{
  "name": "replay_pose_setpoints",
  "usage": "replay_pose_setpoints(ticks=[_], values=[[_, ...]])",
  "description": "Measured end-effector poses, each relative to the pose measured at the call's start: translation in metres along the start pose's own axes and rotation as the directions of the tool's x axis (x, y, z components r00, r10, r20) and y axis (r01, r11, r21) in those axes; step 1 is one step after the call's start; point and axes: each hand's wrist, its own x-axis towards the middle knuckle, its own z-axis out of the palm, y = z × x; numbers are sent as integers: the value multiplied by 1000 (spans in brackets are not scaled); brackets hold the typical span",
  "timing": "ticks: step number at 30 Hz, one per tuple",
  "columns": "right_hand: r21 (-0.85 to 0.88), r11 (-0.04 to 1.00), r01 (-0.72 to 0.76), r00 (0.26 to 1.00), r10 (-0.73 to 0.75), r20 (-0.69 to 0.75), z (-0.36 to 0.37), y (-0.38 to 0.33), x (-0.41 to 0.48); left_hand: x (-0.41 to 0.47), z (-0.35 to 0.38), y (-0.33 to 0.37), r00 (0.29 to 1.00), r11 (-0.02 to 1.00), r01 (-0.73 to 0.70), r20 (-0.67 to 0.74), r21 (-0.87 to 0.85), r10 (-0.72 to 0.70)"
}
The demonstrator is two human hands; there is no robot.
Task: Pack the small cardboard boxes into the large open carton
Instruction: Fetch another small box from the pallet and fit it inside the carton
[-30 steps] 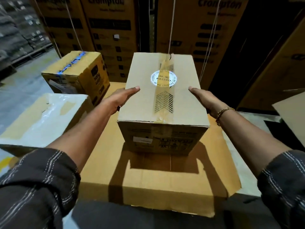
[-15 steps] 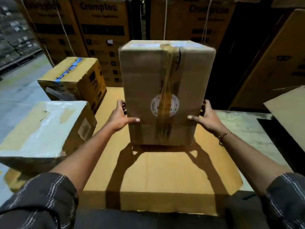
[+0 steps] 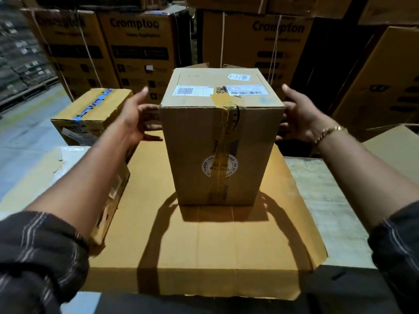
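A small brown cardboard box (image 3: pixel 217 155) stands upright on a flat cardboard sheet (image 3: pixel 204 245). A round "QC passed" sticker and yellow tape face me, and shipping labels lie on its top. My left hand (image 3: pixel 136 118) is beside its upper left side with the fingers spread. My right hand (image 3: pixel 299 118), with a gold bracelet at the wrist, is beside its upper right side, also spread. Fingertips of both hands are at or just off the box's side walls, and neither hand grips it. I cannot make out a large open carton.
A box with blue tape (image 3: pixel 90 109) stands at the back left. A white-topped box (image 3: pixel 56 168) lies under my left forearm. Tall stacked printed cartons (image 3: pixel 140 46) wall off the back. A pale table surface (image 3: pixel 328 200) and another carton (image 3: pixel 396 141) are at the right.
The box went from lying flat to standing on its end, with the sticker face now towards me. My hands slid up its sides and opened.
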Motion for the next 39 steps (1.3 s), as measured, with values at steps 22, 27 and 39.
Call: replay_pose_setpoints(ticks=[22, 27, 39], values=[[-97, 967, 236, 966, -244, -86, 29, 164, -17, -33, 26, -138, 966, 910, -252, 147, 329, 215], [-293, 940, 172, 976, -203, -78, 43, 245, -31, -54, 11, -221, 996, 902, -88, 43, 422, 77], [174, 983, -59, 973, 96, -212, 9, 157, -33, -27, -13, -154, 996, 997, 36, -88, 62, -30]])
